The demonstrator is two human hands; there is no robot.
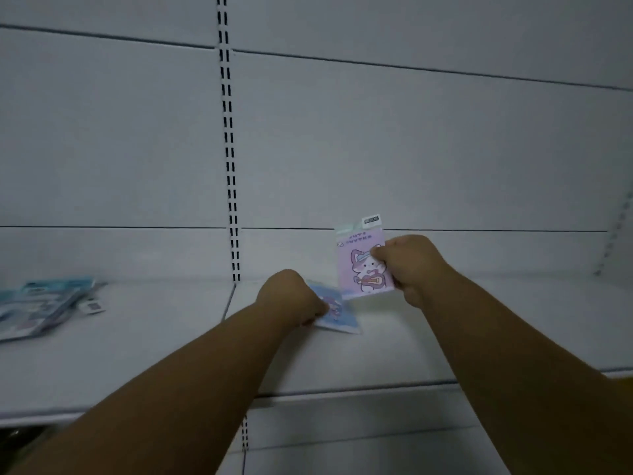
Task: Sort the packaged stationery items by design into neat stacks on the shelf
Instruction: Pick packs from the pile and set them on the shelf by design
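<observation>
Two bare forearms are extended from the lower edge of the view over the front lip of a white shelf (154, 354). The left hand (289, 298) is closed as a fist on the near left corner of a blue packet (337, 313), which is lying flat on the shelf board or held just above it; which of the two cannot be told. A purple figure is printed on the blue packet, but the print is blurred.

Just to the right of that grip and slightly farther in, the right hand (409, 265) is clamped on the right edge of a pink packet (363, 265). This packet is held upright, clear of the board, with its printed face turned to the camera: a cartoon cat with a guitar is seen on it, and a clear flap with a small dark label stands at its top. Its lower edge is seen just above the far edge of the blue packet; whether the two touch cannot be told.

Well to the left of both grips, near the back of the shelf, a loose pile of blue packets (44, 306) is spread in an uneven fan, with small white tags at its right side.

Behind everything, the white back panel (411, 149) is divided by a slotted upright (228, 138).
</observation>
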